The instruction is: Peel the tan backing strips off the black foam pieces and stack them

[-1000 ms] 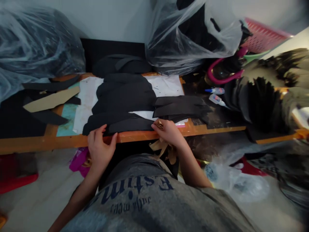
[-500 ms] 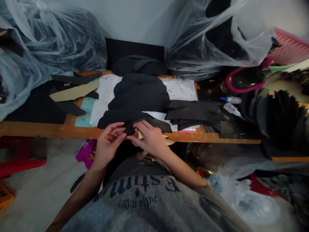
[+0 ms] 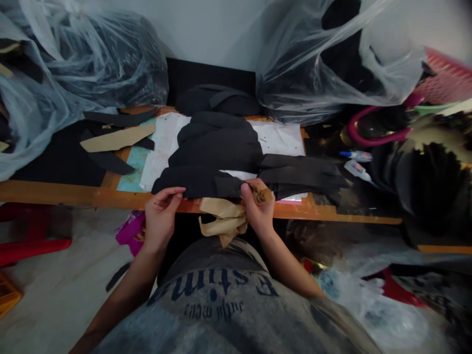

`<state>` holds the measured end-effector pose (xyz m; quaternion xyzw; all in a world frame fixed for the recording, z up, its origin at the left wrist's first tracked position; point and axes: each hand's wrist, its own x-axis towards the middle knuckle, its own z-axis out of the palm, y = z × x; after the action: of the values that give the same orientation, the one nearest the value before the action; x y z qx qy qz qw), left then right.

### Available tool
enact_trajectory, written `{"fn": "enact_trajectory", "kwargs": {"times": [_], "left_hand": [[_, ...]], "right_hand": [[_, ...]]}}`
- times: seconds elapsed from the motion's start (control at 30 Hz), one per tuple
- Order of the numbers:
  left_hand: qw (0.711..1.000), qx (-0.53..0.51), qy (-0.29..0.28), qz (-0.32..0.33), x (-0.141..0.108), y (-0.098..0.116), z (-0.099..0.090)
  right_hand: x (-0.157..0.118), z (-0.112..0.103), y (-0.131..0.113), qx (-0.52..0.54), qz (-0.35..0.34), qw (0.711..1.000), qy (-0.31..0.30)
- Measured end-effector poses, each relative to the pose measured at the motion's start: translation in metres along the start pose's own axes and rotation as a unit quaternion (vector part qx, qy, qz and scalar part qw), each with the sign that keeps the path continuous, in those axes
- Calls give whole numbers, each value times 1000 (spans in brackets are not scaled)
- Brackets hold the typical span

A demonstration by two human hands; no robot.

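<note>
The wooden bench (image 3: 66,191) has a glossy orange varnished edge. On it lie matt black pieces (image 3: 210,152), probably felt, over smooth white paper (image 3: 280,140). In front of the bench is crinkled kraft paper (image 3: 223,221); behind it, glossy clear plastic bags (image 3: 306,73).

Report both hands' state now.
Left hand: fingers on the edge of a black cut-out piece; whether gripping cannot be told.
Right hand: closed, pinching a twisted tan paper strip.
</note>
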<state>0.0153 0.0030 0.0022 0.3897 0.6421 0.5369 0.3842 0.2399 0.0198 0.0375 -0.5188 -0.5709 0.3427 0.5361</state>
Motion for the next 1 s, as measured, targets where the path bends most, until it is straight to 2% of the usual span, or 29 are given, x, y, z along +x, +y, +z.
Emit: {"fn": "enact_trajectory", "kwargs": {"times": [0.07,0.17,0.27,0.43,0.57,0.63,0.7,0.77,0.9,1.0], "left_hand": [[999,7,-20,24,0,2,1],[995,31,-35,84,-1,8,2],[993,59,-32,100,-1,10,1],[990,97,-10,104,0,8,-2],[964,192,50,178,0,14,1],[960,209,28,182,1,18,4],[969,190,-18,159,2,20,7],[974,178,-37,138,4,19,7],[964,225,15,143,8,14,5],[948,277,28,153,13,12,4]], "right_hand": [[0,2,2,-11,-51,995,-87],[-1,10,4,-119,-98,963,-219],[-3,17,4,-242,-83,928,-270],[-3,18,2,-286,-77,910,-289],[-1,17,2,-288,-74,908,-294],[-1,17,2,-286,-72,909,-294],[0,16,2,-278,-68,913,-290],[1,16,3,-263,-64,919,-286],[3,15,3,-241,-55,926,-285],[3,15,2,-238,-52,928,-283]]}}
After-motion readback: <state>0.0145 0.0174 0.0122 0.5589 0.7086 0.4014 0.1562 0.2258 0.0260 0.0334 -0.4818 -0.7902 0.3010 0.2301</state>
